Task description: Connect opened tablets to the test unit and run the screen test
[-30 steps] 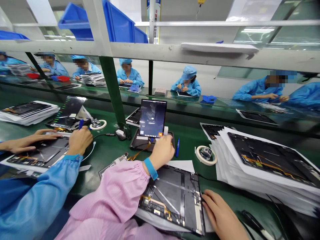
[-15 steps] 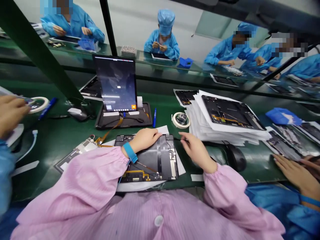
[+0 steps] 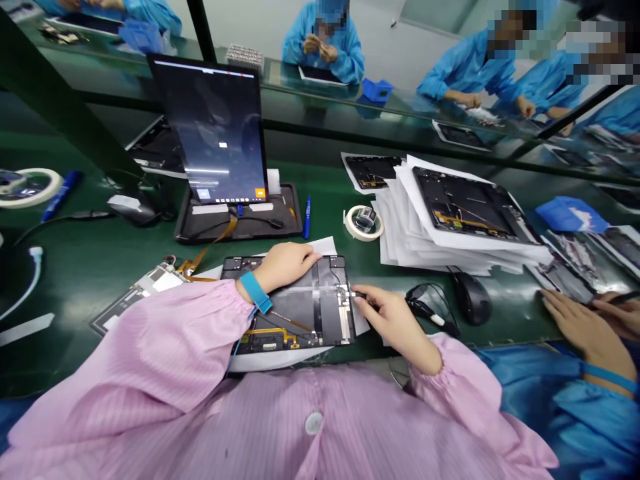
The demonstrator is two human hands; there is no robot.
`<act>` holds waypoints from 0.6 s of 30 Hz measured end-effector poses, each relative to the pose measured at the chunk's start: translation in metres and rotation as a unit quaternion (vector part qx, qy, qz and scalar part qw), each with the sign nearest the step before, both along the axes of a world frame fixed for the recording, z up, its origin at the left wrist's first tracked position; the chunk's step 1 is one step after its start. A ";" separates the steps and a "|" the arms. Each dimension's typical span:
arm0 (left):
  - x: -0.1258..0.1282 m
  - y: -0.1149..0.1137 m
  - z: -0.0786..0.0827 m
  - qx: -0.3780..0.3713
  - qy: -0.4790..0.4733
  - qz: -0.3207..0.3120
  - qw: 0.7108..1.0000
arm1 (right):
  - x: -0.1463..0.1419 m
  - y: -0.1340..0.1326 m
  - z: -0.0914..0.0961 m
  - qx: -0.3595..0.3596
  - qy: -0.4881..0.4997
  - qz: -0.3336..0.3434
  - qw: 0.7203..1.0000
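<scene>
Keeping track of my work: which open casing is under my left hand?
The casing directly before you: your left hand lies on it. The stacked casing and another casing behind that stack are untouched.

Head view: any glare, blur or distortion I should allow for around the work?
Head view, pale streaks and hazy reflections lie on the lit tablet screen, though its icons show; head view, the open device beneath the left hand is readable, but its smallest parts look soft; head view, wide-angle distortion seems to stretch the pink left sleeve towards the corner.
</scene>
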State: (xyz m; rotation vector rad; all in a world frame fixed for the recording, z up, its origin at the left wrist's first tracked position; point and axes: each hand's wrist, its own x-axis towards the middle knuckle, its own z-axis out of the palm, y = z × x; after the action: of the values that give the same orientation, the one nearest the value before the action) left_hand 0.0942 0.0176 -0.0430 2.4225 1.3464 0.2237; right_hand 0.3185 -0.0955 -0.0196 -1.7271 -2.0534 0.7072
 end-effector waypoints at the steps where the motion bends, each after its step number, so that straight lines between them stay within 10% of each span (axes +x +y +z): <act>1: 0.000 0.000 0.000 -0.001 0.000 0.000 1.000 | -0.002 -0.002 -0.003 -0.001 -0.005 -0.001 1.000; 18: 0.000 0.001 -0.002 0.009 0.006 0.002 1.000 | -0.023 -0.009 -0.031 0.126 -0.203 0.034 0.971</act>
State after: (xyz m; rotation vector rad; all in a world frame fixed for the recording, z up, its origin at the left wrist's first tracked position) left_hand 0.0943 0.0185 -0.0449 2.4404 1.3593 0.2226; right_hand 0.2954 -0.1047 -0.0510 -1.7666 -2.3546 0.1011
